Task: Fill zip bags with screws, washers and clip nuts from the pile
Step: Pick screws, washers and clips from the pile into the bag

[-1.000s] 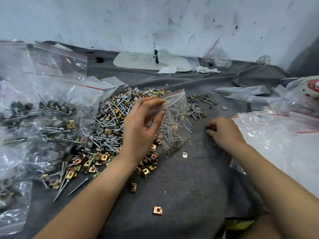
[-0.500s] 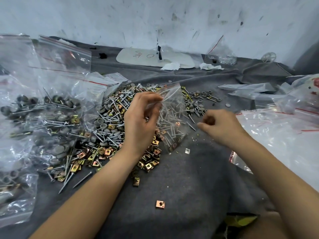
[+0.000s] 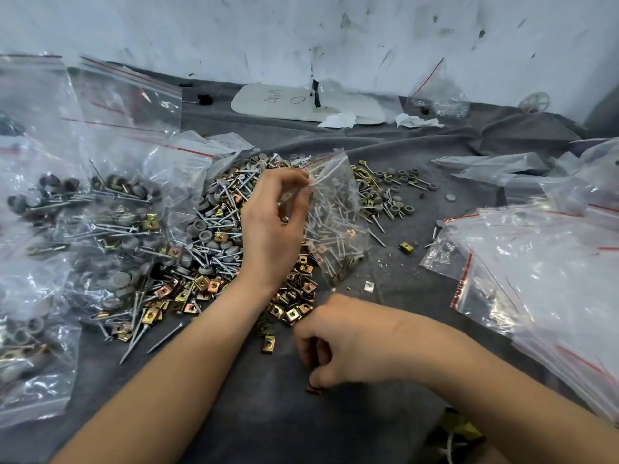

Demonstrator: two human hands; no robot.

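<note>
A scuffed white wall (image 3: 368,35) stands behind a grey cloth (image 3: 301,430) that covers the whole work surface. Filled bags (image 3: 83,212) crowd the cloth's left edge and a stack of empty bags (image 3: 536,262) lies along its right edge. A pile (image 3: 214,249) of screws, grey washers and brass clip nuts sits in the middle. Over the pile, the left hand (image 3: 271,236) pinches the mouth of a zip bag (image 3: 335,222) between thumb and curled fingers; it hangs down with screws inside. Near the front edge, the right hand (image 3: 345,343) curls downward, fingertips seemingly pinching a clip nut (image 3: 313,390) on the cloth.
</note>
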